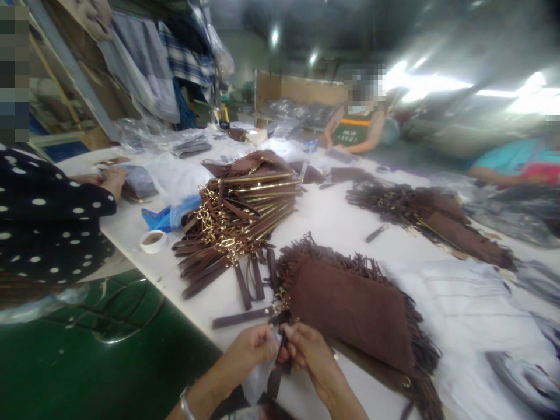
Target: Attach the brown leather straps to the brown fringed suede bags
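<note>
Pinching the dark-brown strap [275,380] in closed right hand [311,353], curling left hand [251,348] alongside, hold unclear; probably best guided untwisted, clear of fringed clutch [350,309] at right.

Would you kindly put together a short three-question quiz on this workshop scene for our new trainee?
1. Multiple choice: What does the right hand hold, close beside the left hand?
a) scissors
b) a dark strap
c) a cup

2. Fill in: Across the table, a co-worker wears a green apron with an ____ stripe.

3. True or false: In this view, the white roll lies left of the nearest fringed brown bag.

Key: 1. b; 2. orange; 3. true.
</note>
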Demonstrator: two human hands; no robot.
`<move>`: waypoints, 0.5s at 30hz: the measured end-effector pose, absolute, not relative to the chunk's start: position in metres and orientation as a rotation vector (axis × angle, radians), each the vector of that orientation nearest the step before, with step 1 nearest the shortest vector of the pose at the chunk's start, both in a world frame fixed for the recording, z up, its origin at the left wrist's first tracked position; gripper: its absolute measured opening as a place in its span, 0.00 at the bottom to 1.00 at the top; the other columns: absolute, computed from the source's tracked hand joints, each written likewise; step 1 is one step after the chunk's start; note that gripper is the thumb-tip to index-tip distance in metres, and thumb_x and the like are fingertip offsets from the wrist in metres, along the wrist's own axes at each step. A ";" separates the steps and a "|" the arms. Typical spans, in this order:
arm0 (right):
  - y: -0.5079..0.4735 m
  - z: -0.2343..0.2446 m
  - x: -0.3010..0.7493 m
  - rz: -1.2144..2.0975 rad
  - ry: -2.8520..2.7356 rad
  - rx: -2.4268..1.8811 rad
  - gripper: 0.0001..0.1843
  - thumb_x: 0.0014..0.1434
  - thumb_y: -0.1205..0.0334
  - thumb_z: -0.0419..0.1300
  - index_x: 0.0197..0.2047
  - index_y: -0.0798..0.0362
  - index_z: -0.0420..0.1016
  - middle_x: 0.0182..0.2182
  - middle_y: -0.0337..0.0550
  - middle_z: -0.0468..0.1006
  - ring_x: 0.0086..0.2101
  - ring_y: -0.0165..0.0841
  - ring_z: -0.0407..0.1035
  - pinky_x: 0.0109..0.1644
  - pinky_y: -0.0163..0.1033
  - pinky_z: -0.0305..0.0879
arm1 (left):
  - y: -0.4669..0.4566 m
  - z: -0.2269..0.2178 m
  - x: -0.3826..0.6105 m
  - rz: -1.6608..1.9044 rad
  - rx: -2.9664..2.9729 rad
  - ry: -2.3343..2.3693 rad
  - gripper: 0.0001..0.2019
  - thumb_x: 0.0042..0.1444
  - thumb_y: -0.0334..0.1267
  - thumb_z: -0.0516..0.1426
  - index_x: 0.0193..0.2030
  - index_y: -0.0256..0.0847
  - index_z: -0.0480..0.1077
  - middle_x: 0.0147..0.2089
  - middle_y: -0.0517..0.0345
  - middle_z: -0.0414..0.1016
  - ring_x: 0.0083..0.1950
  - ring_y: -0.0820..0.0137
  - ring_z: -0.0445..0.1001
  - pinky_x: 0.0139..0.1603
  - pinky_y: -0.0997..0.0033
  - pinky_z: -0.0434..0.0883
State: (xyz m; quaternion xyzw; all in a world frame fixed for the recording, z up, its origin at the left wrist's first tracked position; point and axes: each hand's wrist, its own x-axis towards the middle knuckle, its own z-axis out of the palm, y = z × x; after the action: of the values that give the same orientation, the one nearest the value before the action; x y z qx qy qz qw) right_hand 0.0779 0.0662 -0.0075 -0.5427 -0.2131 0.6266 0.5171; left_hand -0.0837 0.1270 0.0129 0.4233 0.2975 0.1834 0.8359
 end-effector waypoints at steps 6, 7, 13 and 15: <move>0.070 -0.008 0.076 1.536 -0.515 -1.292 0.23 0.50 0.43 0.66 0.24 0.55 0.68 0.17 0.35 0.69 0.15 0.21 0.52 0.19 0.29 0.49 | 0.133 0.011 -0.090 0.339 0.969 0.615 0.21 0.51 0.53 0.63 0.37 0.35 0.70 0.38 0.49 0.76 0.39 0.66 0.73 0.38 0.71 0.66; 0.070 -0.008 0.076 1.540 -0.504 -1.297 0.23 0.49 0.44 0.67 0.24 0.55 0.67 0.17 0.35 0.69 0.15 0.21 0.52 0.19 0.29 0.49 | 0.134 0.011 -0.092 0.342 0.994 0.616 0.20 0.52 0.53 0.62 0.37 0.35 0.69 0.38 0.49 0.76 0.38 0.68 0.72 0.37 0.71 0.65; 0.071 -0.006 0.070 1.512 -0.422 -1.274 0.22 0.48 0.45 0.69 0.27 0.55 0.68 0.18 0.33 0.67 0.16 0.22 0.52 0.21 0.30 0.54 | 0.136 0.012 -0.105 0.396 1.168 0.723 0.15 0.55 0.47 0.61 0.32 0.36 0.66 0.31 0.58 0.71 0.34 0.71 0.67 0.35 0.73 0.60; 0.069 -0.002 0.066 1.487 -0.376 -1.216 0.21 0.49 0.45 0.68 0.28 0.55 0.69 0.19 0.32 0.66 0.17 0.22 0.54 0.23 0.31 0.55 | 0.136 0.011 -0.109 0.407 1.245 0.815 0.14 0.54 0.46 0.60 0.30 0.38 0.64 0.28 0.63 0.66 0.32 0.72 0.64 0.33 0.74 0.58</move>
State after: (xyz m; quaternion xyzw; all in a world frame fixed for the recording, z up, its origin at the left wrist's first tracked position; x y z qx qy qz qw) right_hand 0.0660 0.0693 -0.0021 -0.5156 -0.1595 0.6303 0.5580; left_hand -0.1095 0.1361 0.0111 0.5625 0.3684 0.1841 0.7170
